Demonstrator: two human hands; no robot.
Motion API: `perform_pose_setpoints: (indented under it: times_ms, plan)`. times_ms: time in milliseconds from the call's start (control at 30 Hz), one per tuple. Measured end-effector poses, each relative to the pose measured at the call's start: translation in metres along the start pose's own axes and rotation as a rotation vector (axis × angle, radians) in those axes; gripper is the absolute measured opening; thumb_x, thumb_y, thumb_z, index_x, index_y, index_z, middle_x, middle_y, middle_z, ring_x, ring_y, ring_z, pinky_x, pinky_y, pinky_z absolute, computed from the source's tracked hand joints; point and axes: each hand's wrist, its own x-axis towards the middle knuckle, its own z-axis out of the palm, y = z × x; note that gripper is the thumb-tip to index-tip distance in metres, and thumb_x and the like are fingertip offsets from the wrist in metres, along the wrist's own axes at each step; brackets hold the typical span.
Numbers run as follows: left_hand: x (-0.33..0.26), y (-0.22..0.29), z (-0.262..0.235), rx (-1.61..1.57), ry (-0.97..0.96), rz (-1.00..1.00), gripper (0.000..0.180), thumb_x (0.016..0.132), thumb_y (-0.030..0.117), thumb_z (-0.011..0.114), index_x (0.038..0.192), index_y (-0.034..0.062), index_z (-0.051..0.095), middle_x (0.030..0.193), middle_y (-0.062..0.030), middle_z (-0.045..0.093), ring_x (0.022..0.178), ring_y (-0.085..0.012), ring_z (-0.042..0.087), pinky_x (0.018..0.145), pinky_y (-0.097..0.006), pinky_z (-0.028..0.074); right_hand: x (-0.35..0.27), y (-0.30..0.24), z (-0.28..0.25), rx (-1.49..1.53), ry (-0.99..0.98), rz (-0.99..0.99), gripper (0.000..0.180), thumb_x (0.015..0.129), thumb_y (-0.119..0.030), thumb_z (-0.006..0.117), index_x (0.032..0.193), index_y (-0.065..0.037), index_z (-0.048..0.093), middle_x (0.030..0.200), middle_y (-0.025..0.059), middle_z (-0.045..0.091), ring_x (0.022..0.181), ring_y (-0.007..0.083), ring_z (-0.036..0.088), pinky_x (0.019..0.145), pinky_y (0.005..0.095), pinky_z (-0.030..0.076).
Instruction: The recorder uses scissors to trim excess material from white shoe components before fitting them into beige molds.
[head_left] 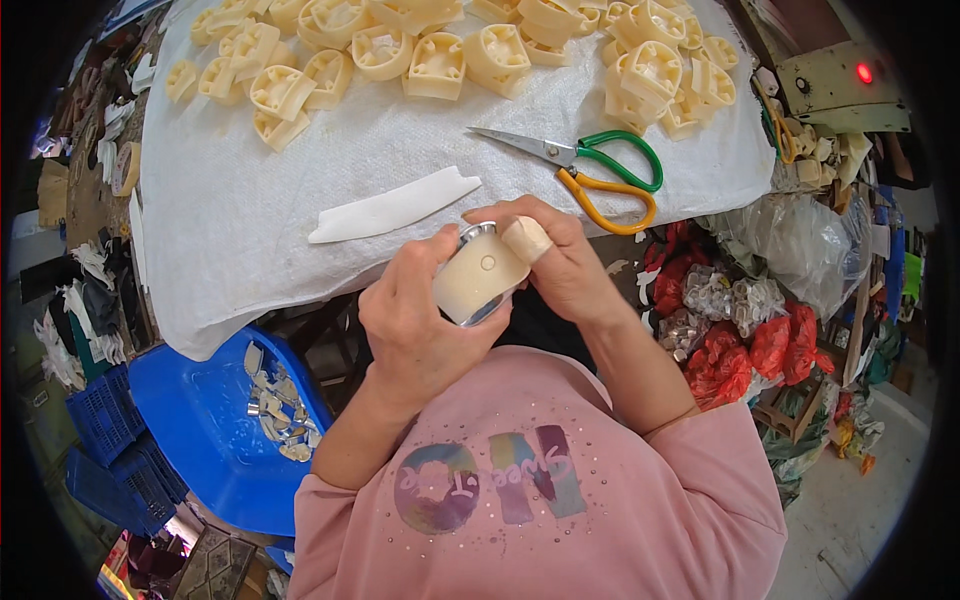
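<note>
Between both hands, just off the near edge of the covered table, is a rounded cream plastic piece (468, 278) with a shiny silver rim and a small round boss on its face. My left hand (412, 318) wraps its left and lower side. My right hand (572, 268) grips its upper right side, the thumb lying over it in a pale wrapping or cot. Beyond the hands lies a curved white strip (395, 206). Scissors (572, 152) with one green and one orange handle rest partly spread to its right, touched by neither hand.
White woven sheeting (240, 220) covers the table. Hollow cream plastic pieces (435, 65) are heaped along its far side. A blue basin (200, 440) at lower left holds cream and silver pieces. Red plastic bags (770, 350) and clear bags lie at right, below a box with a red light (863, 73).
</note>
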Motion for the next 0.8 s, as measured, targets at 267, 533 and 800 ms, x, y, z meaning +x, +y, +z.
perform_pose_setpoints:
  times_ms: [267, 533, 800]
  plan:
    - [-0.003, -0.002, 0.012, 0.096, 0.066, -0.049, 0.056, 0.053, 0.013, 0.084, 0.099, -0.0014, 0.055, 0.083, -0.0125, 0.062, 0.069, -0.0263, 0.066, 0.061, -0.032, 0.053, 0.001, 0.019, 0.010, 0.097, 0.177, 0.058, 0.027, 0.097, -0.023, 0.044, 0.111, -0.005, 0.059, 0.088, 0.0001, 0.062, 0.077, 0.0114, 0.059, 0.062, 0.0270, 0.046]
    - [0.001, -0.002, 0.013, 0.171, 0.148, -0.042, 0.056, 0.055, 0.015, 0.086, 0.099, -0.0021, 0.056, 0.084, -0.0133, 0.064, 0.070, -0.0265, 0.067, 0.061, -0.032, 0.053, -0.003, 0.010, 0.028, -0.023, 0.180, -0.026, 0.034, 0.097, -0.017, 0.042, 0.128, -0.004, 0.048, 0.112, 0.0103, 0.054, 0.102, 0.0166, 0.052, 0.086, 0.0283, 0.043]
    - [0.000, -0.009, 0.011, 0.267, 0.144, 0.008, 0.054, 0.059, 0.015, 0.085, 0.101, -0.0024, 0.056, 0.084, -0.0135, 0.064, 0.072, -0.0276, 0.067, 0.062, -0.032, 0.053, -0.007, 0.016, 0.044, -0.069, 0.169, -0.112, 0.053, 0.094, -0.012, 0.046, 0.143, -0.002, 0.025, 0.136, 0.0155, 0.038, 0.129, 0.0267, 0.034, 0.108, 0.0346, 0.025]
